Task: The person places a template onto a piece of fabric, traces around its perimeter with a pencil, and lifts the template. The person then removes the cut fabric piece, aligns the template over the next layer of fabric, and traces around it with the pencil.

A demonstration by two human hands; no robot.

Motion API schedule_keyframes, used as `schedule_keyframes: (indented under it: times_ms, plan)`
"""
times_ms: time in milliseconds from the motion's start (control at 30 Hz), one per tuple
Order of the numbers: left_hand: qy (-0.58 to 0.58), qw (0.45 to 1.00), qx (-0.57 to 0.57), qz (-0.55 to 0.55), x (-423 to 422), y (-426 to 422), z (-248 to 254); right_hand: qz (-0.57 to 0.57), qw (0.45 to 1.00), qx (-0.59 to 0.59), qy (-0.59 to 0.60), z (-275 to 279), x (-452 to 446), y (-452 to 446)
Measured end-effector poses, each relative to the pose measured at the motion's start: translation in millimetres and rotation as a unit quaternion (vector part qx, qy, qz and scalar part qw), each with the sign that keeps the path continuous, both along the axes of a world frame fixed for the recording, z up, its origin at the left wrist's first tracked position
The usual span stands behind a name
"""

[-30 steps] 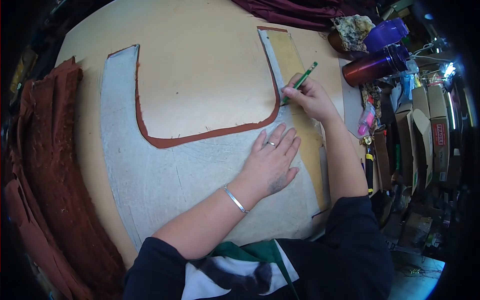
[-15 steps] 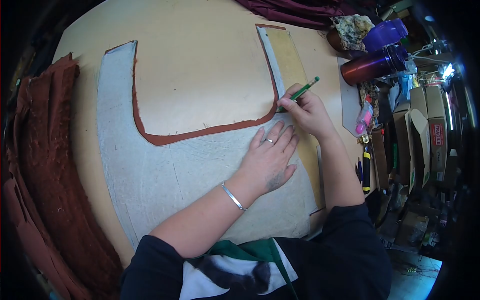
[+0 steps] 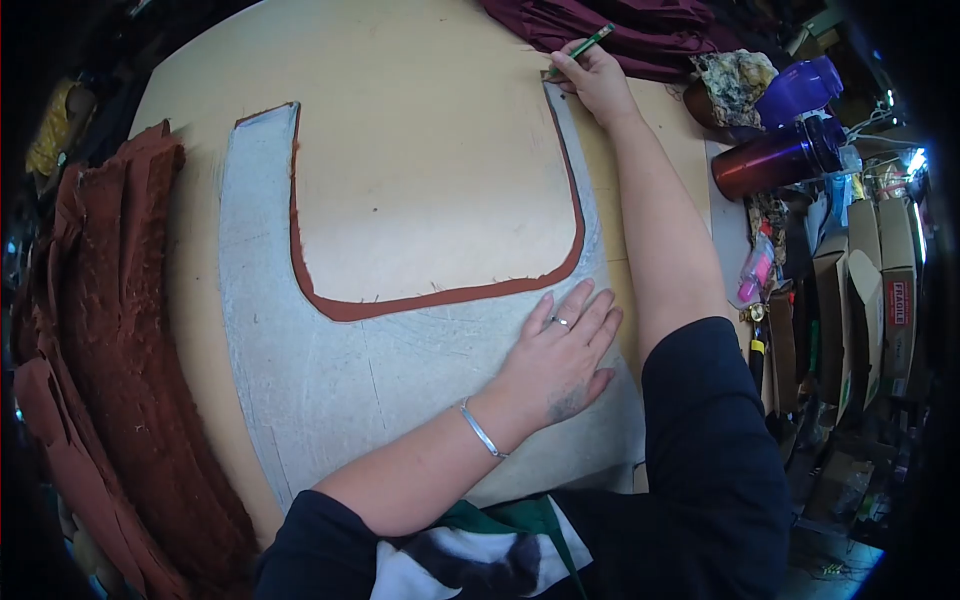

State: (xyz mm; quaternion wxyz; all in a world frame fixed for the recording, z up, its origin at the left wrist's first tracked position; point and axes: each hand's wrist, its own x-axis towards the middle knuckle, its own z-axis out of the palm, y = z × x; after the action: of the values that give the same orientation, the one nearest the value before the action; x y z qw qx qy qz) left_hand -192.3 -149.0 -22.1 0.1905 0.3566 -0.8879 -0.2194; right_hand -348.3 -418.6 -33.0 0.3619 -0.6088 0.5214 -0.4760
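Right hand [image 3: 592,82]: one green pencil [image 3: 585,50]; left [image 3: 567,362]: one ring [image 3: 559,321].

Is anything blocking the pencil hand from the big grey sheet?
Nothing visible: the right hand, holding the green pencil, is at the far end of the grey sheet; the left hand lies nearer the body.

From my end I see a pale, smooth tabletop [image 3: 440,200] filling the middle, its far edge bowed. A small bluish-white light [image 3: 916,158] glares at the right, beside upright cardboard boxes [image 3: 865,310]. Dark, cluttered surroundings ring my view, too dim to read walls.
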Motion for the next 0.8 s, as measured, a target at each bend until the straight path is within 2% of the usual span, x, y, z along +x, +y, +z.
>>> schedule_keyframes:
  times_ms: [33,133,167,267,400,467,533,567,667,767,800]
  plan:
    - [0.003,1.000,0.000,0.001,0.1,0.0,1.3,-0.007,1.000,0.002,-0.021,-3.8,-2.5,-5.4]
    - [0.033,0.999,0.033,-0.013,1.5,-11.2,3.2,-0.088,0.970,-0.049,-0.222,-11.2,-5.6,-3.9]
    - [0.045,0.997,0.051,-0.021,3.3,-16.5,3.2,-0.130,0.965,-0.055,-0.223,-12.8,-5.4,-3.2]
    - [0.032,0.996,0.082,0.029,-2.9,-68.6,6.7,-0.150,0.982,-0.089,-0.071,-20.9,-4.1,-6.6]
    - [-0.024,0.988,-0.091,0.119,-28.2,-164.5,-2.3,-0.179,0.979,-0.092,-0.031,-18.1,-1.6,-5.2]
    - [-0.064,0.981,-0.106,0.148,-32.8,-188.9,-16.5,-0.181,0.978,-0.107,-0.011,-22.0,-3.6,-12.2]
    - [-0.088,0.977,-0.100,0.164,-33.5,-196.7,-19.0,-0.167,0.980,-0.112,-0.004,-20.9,-1.9,-9.4]
    - [-0.093,0.978,-0.089,0.163,-34.0,-197.7,-22.2,-0.155,0.976,-0.147,0.037,-30.2,-7.5,-18.3]
    - [-0.101,0.979,-0.069,0.163,-34.7,-195.4,-21.4,-0.165,0.979,-0.102,0.069,-28.6,-8.0,-17.5]
    - [-0.097,0.979,-0.076,0.164,-34.4,-196.8,-23.3,-0.261,0.945,-0.119,0.160,-18.2,-21.9,-9.8]
    - [-0.094,0.979,-0.079,0.165,-34.3,-197.1,-24.6,-0.270,0.947,-0.108,0.138,-19.8,-29.2,-11.2]
